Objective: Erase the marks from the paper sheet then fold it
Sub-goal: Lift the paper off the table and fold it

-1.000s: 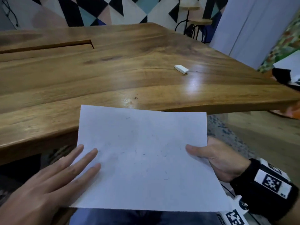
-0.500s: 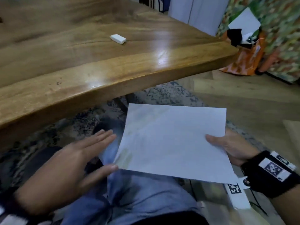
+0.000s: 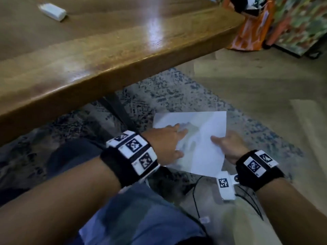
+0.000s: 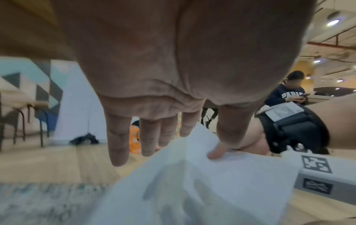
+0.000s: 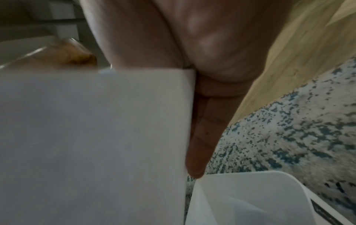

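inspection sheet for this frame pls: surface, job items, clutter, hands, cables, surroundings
Surface: wooden table, glossy, with a glare patch.
Job's things: paper sheet held off the table, above the rug, not yet folded; marks cannot be made out. Eraser lies on the table, untouched.
Clutter: nothing seen on the table besides the eraser.
Grippers: left hand lies flat on the sheet, fingers straight; right hand pinches the sheet's right edge, thumb on top.
Cables: thin black cable hangs below the right wrist.
Surroundings: speckled rug, orange bag, a person seated in the background.
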A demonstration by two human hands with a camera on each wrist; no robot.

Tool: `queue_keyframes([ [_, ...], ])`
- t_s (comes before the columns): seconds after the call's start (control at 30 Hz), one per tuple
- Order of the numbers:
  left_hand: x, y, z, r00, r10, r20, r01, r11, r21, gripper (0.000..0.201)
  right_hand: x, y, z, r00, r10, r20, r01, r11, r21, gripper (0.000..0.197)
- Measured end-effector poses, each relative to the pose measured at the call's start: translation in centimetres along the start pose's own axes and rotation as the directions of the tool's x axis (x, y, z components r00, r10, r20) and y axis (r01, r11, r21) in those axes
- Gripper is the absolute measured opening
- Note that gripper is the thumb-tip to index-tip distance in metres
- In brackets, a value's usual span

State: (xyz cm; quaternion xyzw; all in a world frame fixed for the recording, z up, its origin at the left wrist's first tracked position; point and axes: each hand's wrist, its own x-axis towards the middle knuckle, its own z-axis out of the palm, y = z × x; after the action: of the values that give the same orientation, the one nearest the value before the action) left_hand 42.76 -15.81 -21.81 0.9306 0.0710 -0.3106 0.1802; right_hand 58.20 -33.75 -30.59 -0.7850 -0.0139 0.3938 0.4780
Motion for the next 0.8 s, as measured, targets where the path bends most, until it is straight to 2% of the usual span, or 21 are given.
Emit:
queue_keyframes([
  [0.1, 3.8, 2.0, 1.9, 0.991, 0.074, 0.112, -0.067, 0.995, -0.07, 0.087, 0.7, -0.1, 1.1, 1.0, 0.003, -0.022, -0.003, 1.0, -0.023, 0.015],
  [0.23, 7.0, 3.6, 4.6, 0.978, 0.161, 0.135, -0.132, 0.97, -0.202, 0.092, 2.1, -0.6, 2.0, 0.998, 0.039, -0.054, -0.042, 0.997, -0.058, 0.015],
  [0.37, 8.8, 3.5, 5.8, 0.975, 0.177, 0.133, -0.128, 0.94, -0.316, 0.083, 3.2, -0.7, 2.1, 0.992, 0.086, -0.09, -0.09, 0.995, -0.042, 0.019],
  [0.47, 9.9, 2.9, 6.1, 0.972, 0.172, 0.158, -0.112, 0.938, -0.327, 0.073, 4.0, -0.5, 1.9, 0.991, 0.103, -0.09, -0.106, 0.994, -0.025, 0.02],
  [0.63, 11.7, 1.8, 6.9, 0.973, 0.03, 0.23, 0.054, 0.936, -0.349, 0.066, 4.0, -1.4, 1.7, 0.99, 0.113, -0.09, -0.12, 0.99, -0.08, 0.022],
  [0.8, 12.6, -0.6, 6.9, 0.906, -0.166, 0.389, 0.292, 0.911, -0.292, 0.063, 3.3, -2.2, 1.2, 0.99, 0.098, -0.103, -0.114, 0.981, -0.156, 0.021],
])
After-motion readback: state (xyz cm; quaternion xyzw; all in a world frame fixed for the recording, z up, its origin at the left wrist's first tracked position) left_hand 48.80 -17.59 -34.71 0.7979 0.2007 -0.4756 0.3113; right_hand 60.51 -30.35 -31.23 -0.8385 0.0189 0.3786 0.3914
